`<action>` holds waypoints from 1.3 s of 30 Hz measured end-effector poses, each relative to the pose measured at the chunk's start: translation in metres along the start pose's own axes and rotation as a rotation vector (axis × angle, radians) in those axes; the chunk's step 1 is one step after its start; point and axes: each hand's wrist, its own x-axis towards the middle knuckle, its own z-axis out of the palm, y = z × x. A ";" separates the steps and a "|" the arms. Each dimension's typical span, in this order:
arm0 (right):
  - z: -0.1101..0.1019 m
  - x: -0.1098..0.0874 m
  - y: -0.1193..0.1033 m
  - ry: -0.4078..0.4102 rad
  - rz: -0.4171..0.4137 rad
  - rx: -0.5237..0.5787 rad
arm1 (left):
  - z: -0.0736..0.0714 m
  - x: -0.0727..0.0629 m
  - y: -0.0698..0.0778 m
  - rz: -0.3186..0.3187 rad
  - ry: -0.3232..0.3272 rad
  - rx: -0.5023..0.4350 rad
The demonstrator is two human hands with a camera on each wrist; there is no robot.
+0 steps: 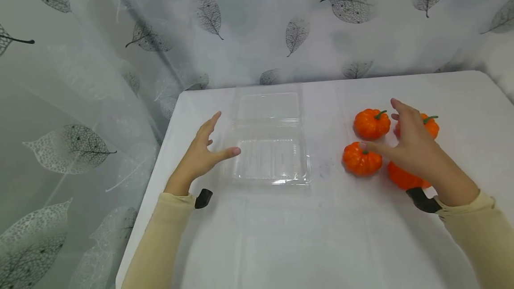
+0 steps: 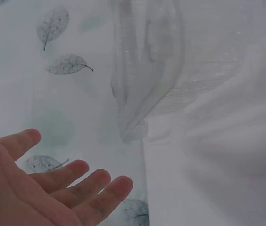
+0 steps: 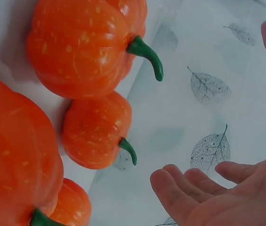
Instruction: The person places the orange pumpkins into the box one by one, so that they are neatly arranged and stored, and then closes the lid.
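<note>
A clear plastic clamshell box (image 1: 307,171) lies opened out on the white table, its lid (image 1: 267,106) flat toward the back. Just left of it my left hand (image 1: 198,157) is held with thumb and fingers spread, holding nothing; in the left wrist view the box's edge (image 2: 170,89) shows beyond the fingertips (image 2: 122,186). Several small orange pumpkins with green stems, among them a back-left pumpkin (image 1: 370,125) and a front-left pumpkin (image 1: 361,160), sit on the right. Over them hovers my right hand (image 1: 415,146), fingers spread, partly hiding two pumpkins. In the right wrist view the nearest pumpkin (image 3: 81,47) stands apart from the fingers.
The white-covered table (image 1: 305,240) ends at its left edge and at the back. A pale leaf-patterned curtain (image 1: 249,21) hangs behind it and along the left side. Black straps (image 1: 203,198) show at both wrists.
</note>
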 end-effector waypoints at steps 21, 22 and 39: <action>0.016 -0.001 0.022 -0.183 0.016 -0.154 | 0.027 -0.033 -0.040 -0.039 -0.107 -0.169; 0.017 0.000 0.022 -0.188 0.018 -0.155 | 0.028 -0.033 -0.040 -0.040 -0.104 -0.174; 0.031 0.004 0.023 -0.217 0.009 -0.224 | 0.038 -0.029 -0.046 -0.002 -0.057 -0.252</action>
